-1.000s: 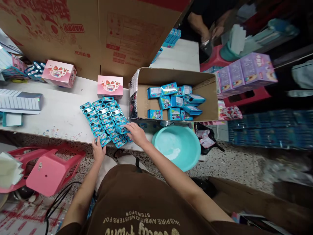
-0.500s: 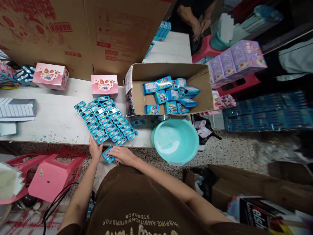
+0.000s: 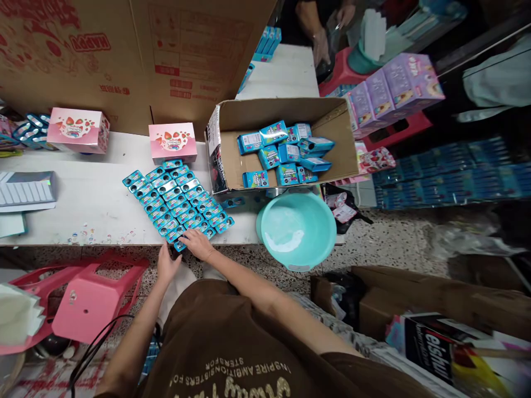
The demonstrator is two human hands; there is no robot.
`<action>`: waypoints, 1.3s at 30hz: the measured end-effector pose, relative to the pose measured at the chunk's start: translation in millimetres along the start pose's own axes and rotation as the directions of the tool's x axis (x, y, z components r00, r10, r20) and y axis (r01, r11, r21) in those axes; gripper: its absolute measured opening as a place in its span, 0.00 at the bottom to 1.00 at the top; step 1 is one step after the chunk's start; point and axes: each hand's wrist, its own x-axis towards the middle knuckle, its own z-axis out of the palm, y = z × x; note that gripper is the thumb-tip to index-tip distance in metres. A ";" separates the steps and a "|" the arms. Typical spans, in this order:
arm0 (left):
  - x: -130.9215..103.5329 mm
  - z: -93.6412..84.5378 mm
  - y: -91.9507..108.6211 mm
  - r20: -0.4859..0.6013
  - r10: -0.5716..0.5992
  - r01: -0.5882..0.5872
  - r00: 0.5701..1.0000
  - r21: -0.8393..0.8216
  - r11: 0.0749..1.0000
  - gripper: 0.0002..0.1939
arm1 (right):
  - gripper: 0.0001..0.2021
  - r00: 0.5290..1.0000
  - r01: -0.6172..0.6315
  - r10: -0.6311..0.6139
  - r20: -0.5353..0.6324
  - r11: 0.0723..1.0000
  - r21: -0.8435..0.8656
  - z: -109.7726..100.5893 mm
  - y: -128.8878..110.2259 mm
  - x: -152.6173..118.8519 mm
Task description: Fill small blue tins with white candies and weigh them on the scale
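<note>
Rows of small blue boxes (image 3: 180, 200) stand packed together on the white table (image 3: 99, 199), close to its front edge. My right hand (image 3: 199, 244) has its fingers on a blue box (image 3: 180, 245) at the near end of these rows. Just left of that box is my left hand (image 3: 168, 265), below the table edge; what its fingers hold, if anything, cannot be made out. Behind the rows sits a pink box with strawberries (image 3: 172, 141). An open cardboard box (image 3: 352, 138) to the right holds several blue packs (image 3: 272, 132).
A turquoise basin (image 3: 296, 232) is at the table's front edge, right of my hands. Pink stools (image 3: 89, 304) stand at the lower left. A large carton (image 3: 124, 61) rises behind the table. Another person's hands (image 3: 321, 47) are at the top, near purple boxes (image 3: 398, 88).
My right hand has moved up and left with the blue box, from below the table edge to the near end of the rows. My left hand is slightly lower and further right.
</note>
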 end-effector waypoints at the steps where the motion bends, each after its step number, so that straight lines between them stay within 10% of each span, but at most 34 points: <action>1: 3.6 6.0 4.6 0.011 -0.059 0.060 0.998 -0.060 0.996 0.38 | 0.13 1.000 -0.010 0.010 -0.013 1.000 0.004 0.5 -0.4 -0.3; 11: 23.8 23.7 12.1 -0.002 -0.235 0.232 0.972 -0.151 0.961 0.29 | 0.17 0.908 -0.259 0.329 -0.261 0.928 0.268 -23.1 6.7 -68.0; 15: 31.9 -18.2 -3.8 -0.149 -0.289 0.279 0.946 -0.087 0.956 0.27 | 0.16 0.792 -0.433 0.537 -0.289 0.829 0.355 -21.9 20.1 -109.2; 19: 92.1 -81.5 -5.1 -0.383 -0.291 0.309 0.877 -0.015 0.951 0.23 | 0.16 0.713 -0.566 0.693 -0.111 0.662 0.491 -7.9 27.8 -129.0; 23: 183.8 -130.4 19.2 -0.494 -0.168 0.231 0.853 0.069 0.971 0.24 | 0.20 0.513 -0.671 0.826 0.234 0.216 0.709 18.9 20.8 -113.7; 28: 266.4 -144.1 48.7 -0.376 0.090 0.030 0.922 0.302 0.953 0.24 | 0.32 0.193 -0.369 0.845 0.499 -0.409 0.835 40.1 22.3 -71.1; 33: 296.3 -140.9 57.1 -0.127 0.046 0.010 0.991 0.414 0.910 0.24 | 0.36 -0.105 0.095 0.868 0.486 -0.478 0.873 41.8 50.8 -44.4; 36: 304.2 -142.5 57.4 -0.044 0.016 0.005 0.999 0.442 0.897 0.22 | 0.37 -0.139 0.205 0.881 0.452 -0.421 0.883 42.8 64.6 -20.5; 39: 311.0 -145.9 56.2 -0.005 0.004 -0.001 1.000 0.486 0.874 0.22 | 0.37 -0.046 0.393 0.904 0.425 -0.375 0.839 43.4 67.3 7.9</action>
